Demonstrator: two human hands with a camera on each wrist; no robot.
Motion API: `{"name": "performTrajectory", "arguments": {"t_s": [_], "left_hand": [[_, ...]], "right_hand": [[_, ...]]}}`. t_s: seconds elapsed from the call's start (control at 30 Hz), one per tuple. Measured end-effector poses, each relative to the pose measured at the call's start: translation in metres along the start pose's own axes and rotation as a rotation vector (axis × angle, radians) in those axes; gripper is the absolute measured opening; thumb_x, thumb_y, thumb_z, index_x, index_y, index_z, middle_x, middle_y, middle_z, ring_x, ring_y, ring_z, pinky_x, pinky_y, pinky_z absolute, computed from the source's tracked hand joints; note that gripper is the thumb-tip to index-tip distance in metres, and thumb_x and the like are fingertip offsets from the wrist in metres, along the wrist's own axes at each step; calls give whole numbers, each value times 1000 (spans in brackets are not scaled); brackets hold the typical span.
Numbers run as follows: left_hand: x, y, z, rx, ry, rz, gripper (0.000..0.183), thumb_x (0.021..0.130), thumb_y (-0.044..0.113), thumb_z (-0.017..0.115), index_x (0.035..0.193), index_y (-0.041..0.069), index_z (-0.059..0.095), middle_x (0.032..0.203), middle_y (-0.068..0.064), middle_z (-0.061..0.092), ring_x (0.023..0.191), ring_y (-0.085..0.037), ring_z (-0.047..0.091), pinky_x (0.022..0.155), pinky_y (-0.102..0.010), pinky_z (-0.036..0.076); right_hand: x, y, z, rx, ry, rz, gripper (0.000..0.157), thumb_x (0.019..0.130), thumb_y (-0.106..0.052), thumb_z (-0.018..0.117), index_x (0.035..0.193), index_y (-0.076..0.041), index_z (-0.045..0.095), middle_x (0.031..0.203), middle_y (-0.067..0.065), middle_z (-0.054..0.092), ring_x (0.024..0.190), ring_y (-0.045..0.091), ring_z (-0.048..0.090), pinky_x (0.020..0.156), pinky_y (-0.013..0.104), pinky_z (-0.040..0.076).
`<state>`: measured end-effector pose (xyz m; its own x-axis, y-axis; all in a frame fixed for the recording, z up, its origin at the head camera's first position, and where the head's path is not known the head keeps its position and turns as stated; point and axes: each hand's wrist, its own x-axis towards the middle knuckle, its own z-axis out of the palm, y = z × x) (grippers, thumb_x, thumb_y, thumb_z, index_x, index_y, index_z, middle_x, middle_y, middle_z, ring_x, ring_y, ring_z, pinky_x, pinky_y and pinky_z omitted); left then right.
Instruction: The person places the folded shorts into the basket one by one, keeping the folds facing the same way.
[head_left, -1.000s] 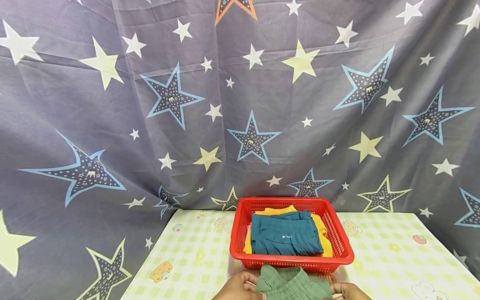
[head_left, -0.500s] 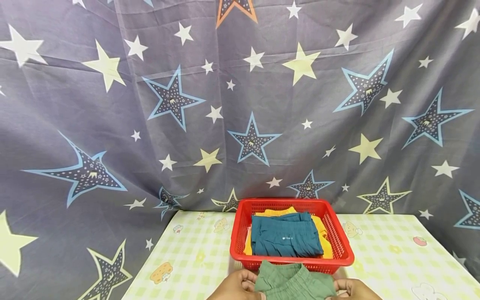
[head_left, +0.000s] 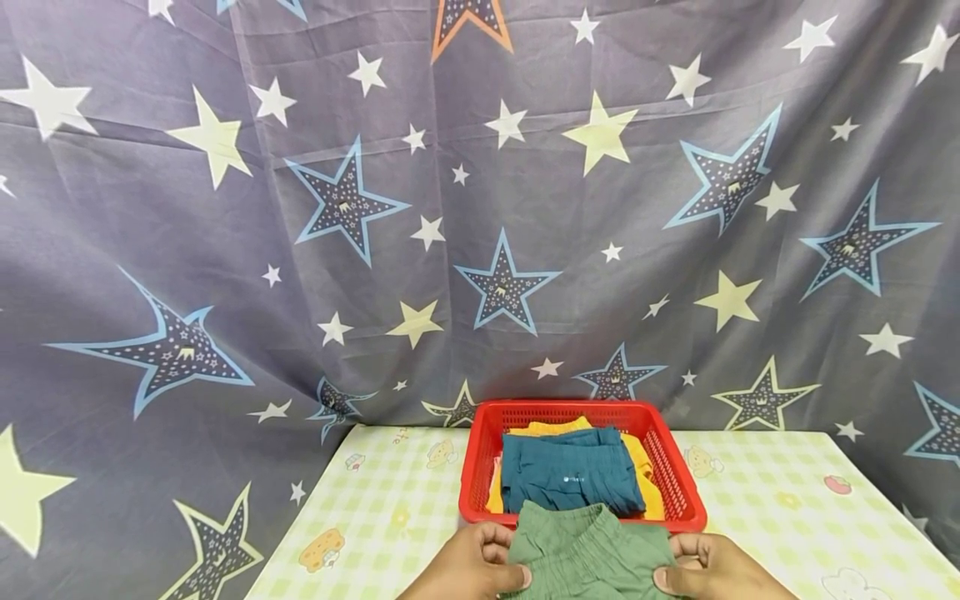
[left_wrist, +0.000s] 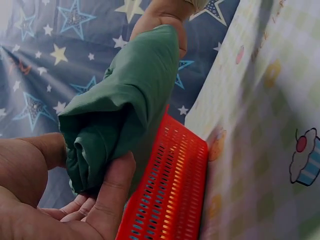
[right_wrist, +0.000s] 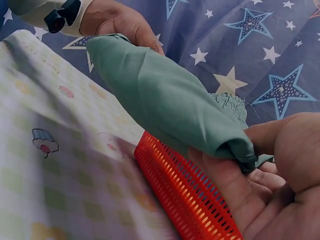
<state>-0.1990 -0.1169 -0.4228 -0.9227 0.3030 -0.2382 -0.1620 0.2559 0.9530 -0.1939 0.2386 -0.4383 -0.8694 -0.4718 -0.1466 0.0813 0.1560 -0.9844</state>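
Observation:
A folded green garment point(head_left: 587, 552) hangs just above the near rim of a red plastic basket point(head_left: 472, 467). My left hand point(head_left: 480, 567) grips its left end point(left_wrist: 95, 150) with thumb over and fingers under. My right hand point(head_left: 701, 567) grips the right end point(right_wrist: 220, 135) in the same way. Inside the basket lies a folded teal garment point(head_left: 570, 479) on top of yellow clothes point(head_left: 648, 483). The basket stands on a table with a green checked cloth point(head_left: 375, 508).
A grey-blue curtain with star prints point(head_left: 480, 208) hangs right behind the table. The checked cloth has small cartoon prints point(head_left: 322, 548) and shows on both sides of the basket. The table's left edge point(head_left: 300, 517) drops off to the curtain.
Both hands have lifted the green garment up and forward, from in front of the basket to over its near rim. More of both hands now shows.

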Motion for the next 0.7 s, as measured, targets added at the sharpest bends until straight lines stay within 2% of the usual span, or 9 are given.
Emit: {"name": "performTrajectory", "arguments": {"t_s": [0.13, 0.33, 0.37, 0.47, 0.5, 0.57, 0.7], "left_hand": [[-2, 6, -1, -40, -10, 39, 40, 88, 7, 71, 123, -2, 56, 89, -5, 62, 65, -14, 45, 62, -30, 46], [2, 18, -3, -105, -13, 75, 50, 85, 1, 65, 132, -6, 52, 97, -7, 59, 63, -14, 43, 54, -28, 43], [3, 19, -3, -128, -12, 80, 51, 84, 0, 64, 133, -6, 52, 97, -7, 58, 65, -14, 43, 53, -27, 41], [9, 23, -1, -180, -10, 100, 56, 82, -2, 60, 137, -6, 48, 91, -5, 56, 63, -13, 39, 53, -25, 36], [10, 24, -1, -187, -12, 108, 58, 82, -2, 59, 138, -7, 47, 93, -5, 56, 67, -13, 41, 55, -26, 36], [15, 25, -1, -212, -19, 119, 62, 82, -3, 58, 142, -8, 43, 98, -8, 57, 76, -15, 47, 64, -28, 42], [29, 24, -3, -214, -15, 139, 65, 81, -4, 58, 144, -8, 41, 118, -16, 58, 98, -21, 55, 81, -35, 50]], "right_hand": [[0, -10, 0, -23, 17, -55, 24, 97, -10, 65, 84, 1, 48, 67, -4, 37, 54, 8, 35, 50, 25, 29], [4, -23, 4, -19, 124, -16, 20, 96, -11, 68, 91, -6, 50, 66, -4, 38, 53, 11, 31, 48, 25, 26], [5, -24, 5, -24, 140, -8, 20, 96, -12, 69, 92, -6, 50, 66, -4, 40, 52, 11, 32, 48, 25, 28], [9, -27, 4, 11, 151, -13, 17, 97, -12, 68, 94, -5, 53, 67, -3, 51, 54, 11, 47, 53, 25, 43], [11, -28, 4, 42, 147, -23, 15, 97, -12, 67, 96, -4, 54, 70, -2, 55, 57, 12, 54, 56, 27, 49], [16, -29, 3, 98, 153, -28, 14, 98, -12, 67, 100, -2, 56, 78, 0, 63, 66, 13, 63, 64, 31, 56], [25, -32, 1, 111, 232, -14, 27, 98, -17, 69, 113, 2, 57, 86, 2, 67, 74, 15, 68, 68, 35, 58]]}}
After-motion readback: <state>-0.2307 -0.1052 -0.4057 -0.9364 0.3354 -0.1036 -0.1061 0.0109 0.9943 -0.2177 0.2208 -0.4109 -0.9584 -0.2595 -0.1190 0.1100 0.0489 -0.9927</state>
